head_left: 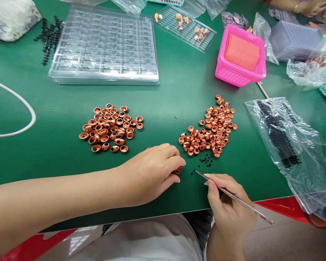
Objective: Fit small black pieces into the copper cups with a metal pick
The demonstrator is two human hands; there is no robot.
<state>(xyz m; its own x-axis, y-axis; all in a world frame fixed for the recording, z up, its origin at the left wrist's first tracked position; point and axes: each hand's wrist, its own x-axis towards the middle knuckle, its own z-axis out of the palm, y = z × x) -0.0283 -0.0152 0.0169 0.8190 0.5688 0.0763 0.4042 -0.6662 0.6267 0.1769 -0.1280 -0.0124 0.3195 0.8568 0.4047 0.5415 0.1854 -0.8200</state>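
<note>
My left hand (154, 170) is closed on a small copper-coloured hollow shell (178, 170), pinched between thumb and fingers over the green table. My right hand (230, 206) grips a thin pointed metal tool (241, 201) like a pen. A tiny black piece is at the tool's tip. Just beyond the tip lie several tiny black pieces (206, 160). A heap of copper-coloured shells (214, 127) is behind them. Another group of the same shells (108, 127) spreads out to the left, beyond my left forearm; many show their hollow side up.
Stacked clear plastic trays (105, 47) stand at the back left, near black spiky strips (50, 38). A pink basket (240, 54) with an orange sponge-like block is at the back right. A clear bag (290, 141) of black strips lies right. Another person's hands (315, 9) show far right.
</note>
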